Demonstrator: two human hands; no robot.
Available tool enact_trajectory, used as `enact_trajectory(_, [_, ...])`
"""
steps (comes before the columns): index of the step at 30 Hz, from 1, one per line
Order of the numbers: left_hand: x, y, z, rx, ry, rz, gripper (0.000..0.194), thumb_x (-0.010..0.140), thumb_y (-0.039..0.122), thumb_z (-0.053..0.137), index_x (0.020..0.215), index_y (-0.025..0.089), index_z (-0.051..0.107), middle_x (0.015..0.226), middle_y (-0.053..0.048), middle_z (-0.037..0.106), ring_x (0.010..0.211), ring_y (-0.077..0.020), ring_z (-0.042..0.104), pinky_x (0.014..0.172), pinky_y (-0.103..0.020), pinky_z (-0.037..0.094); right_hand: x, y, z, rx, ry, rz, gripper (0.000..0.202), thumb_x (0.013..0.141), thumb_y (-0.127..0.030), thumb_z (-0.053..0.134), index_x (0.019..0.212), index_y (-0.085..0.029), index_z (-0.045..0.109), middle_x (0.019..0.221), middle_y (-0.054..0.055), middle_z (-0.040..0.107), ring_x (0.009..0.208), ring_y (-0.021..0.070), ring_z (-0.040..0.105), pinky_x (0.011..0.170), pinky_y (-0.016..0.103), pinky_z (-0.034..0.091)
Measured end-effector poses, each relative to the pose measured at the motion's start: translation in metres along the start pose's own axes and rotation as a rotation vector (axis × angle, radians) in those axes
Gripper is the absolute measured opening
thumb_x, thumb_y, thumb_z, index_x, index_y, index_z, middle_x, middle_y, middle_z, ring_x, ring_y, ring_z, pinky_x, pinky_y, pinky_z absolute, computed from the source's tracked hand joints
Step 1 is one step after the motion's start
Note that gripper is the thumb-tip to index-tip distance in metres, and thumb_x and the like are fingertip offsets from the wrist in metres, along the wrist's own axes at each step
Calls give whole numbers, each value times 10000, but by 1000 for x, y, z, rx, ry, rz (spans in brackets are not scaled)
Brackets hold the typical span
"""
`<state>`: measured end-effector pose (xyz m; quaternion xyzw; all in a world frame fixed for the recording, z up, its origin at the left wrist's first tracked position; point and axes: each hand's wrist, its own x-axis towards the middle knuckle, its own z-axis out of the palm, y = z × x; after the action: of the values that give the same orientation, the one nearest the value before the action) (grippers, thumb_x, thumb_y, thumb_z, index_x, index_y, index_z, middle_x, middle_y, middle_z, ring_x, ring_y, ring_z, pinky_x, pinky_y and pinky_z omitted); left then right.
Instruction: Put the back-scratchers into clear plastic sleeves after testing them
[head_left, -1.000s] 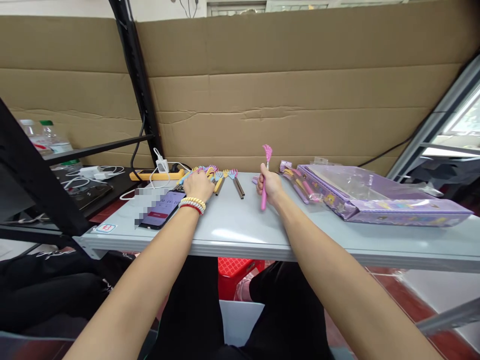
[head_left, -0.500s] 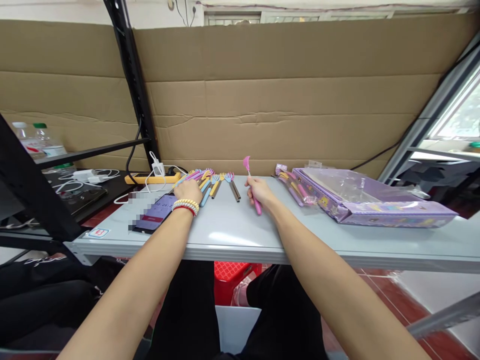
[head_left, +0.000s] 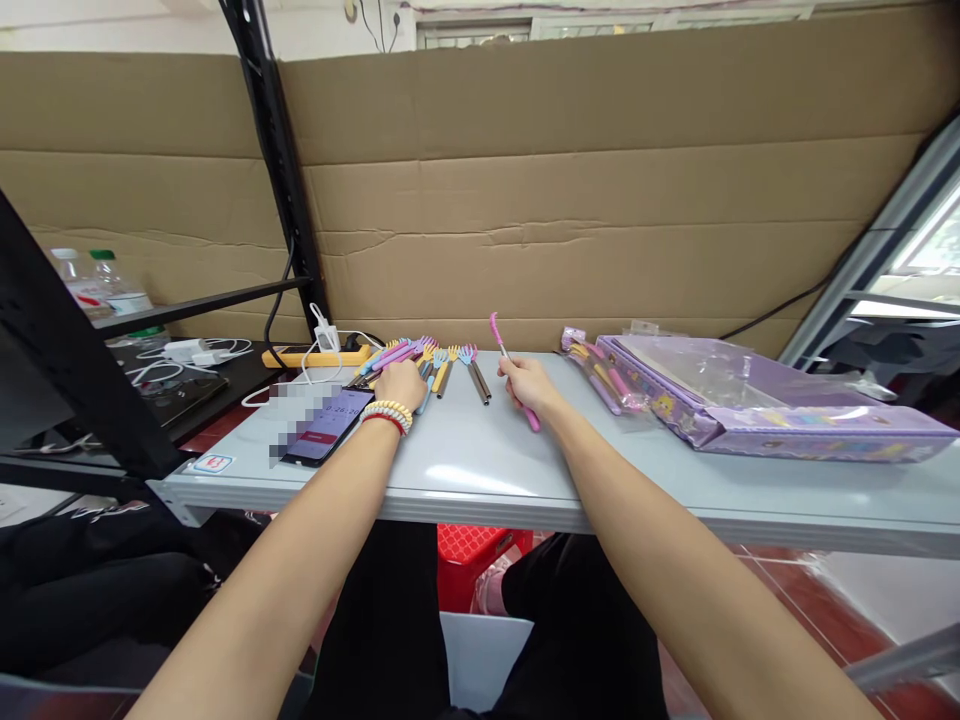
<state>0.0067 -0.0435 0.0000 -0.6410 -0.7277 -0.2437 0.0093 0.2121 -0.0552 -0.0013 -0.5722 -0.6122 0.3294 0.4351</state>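
My right hand (head_left: 525,383) is closed around the handle of a pink back scratcher (head_left: 533,419), held tilted above the table with its claw end up. My left hand (head_left: 401,383) rests at a pile of coloured back scratchers (head_left: 390,355) in pink, yellow and blue; its fingers are hidden from me. Just right of that hand, several more claw-headed back scratchers (head_left: 441,375) lie side by side. Two with dark metal shafts (head_left: 478,385) lie nearest the right hand.
A phone (head_left: 327,430) lies beside my left wrist. Behind it are a yellow power strip (head_left: 300,357) and a white charger (head_left: 325,333). To the right sit a clear bag of back scratchers (head_left: 607,378) and a purple box (head_left: 810,435) with plastic wrap. A black rack post (head_left: 277,150) stands left.
The pink back scratcher has turned in my right hand, so its claw now shows more edge-on. My left hand stays at the pile. The whole view has shifted slightly.
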Motion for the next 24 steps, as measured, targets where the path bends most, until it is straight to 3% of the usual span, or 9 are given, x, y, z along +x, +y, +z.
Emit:
enact_trajectory(5, [-1, 0, -4, 18, 1, -16, 341, 855, 298, 460, 1003, 111, 704, 1040, -212, 682, 984, -344, 641, 814, -434, 501, 1, 3, 2, -166, 36, -4, 202, 840, -350, 452, 701, -204, 461, 480, -49, 404, 399, 112, 383, 452, 242, 274])
enact_trajectory(9, [4, -7, -7, -62, 93, -49, 280, 831, 254, 505, 1001, 149, 701, 1038, -181, 692, 991, -320, 641, 829, -414, 495, 2, 5, 3, -358, 93, -101, 174, 766, -267, 476, 620, -201, 409, 557, -20, 464, 529, 123, 428, 518, 240, 276])
enact_trajectory(16, [50, -26, -26, -162, 171, -165, 242, 781, 218, 571, 971, 166, 712, 1081, -135, 693, 1080, -268, 607, 911, -349, 472, 4, 7, 1, -497, 122, -107, 82, 725, -238, 479, 662, -196, 511, 667, 37, 562, 623, 164, 472, 561, 263, 301])
enact_trajectory(20, [74, -30, -30, -12, 105, -187, 312, 768, 258, 590, 1021, 105, 691, 1125, -214, 656, 1074, -313, 610, 881, -374, 486, 4, 7, 1, -501, 150, -80, 57, 714, -235, 517, 735, -194, 552, 742, 61, 606, 658, 179, 503, 581, 269, 328])
enact_trajectory(24, [89, -29, -21, 102, -25, -174, 436, 761, 348, 602, 1089, 68, 667, 1176, -263, 620, 1078, -355, 608, 869, -412, 490, 2, 6, 2, -466, 199, -53, 153, 712, -253, 560, 855, -200, 554, 799, 72, 628, 718, 198, 539, 614, 270, 359])
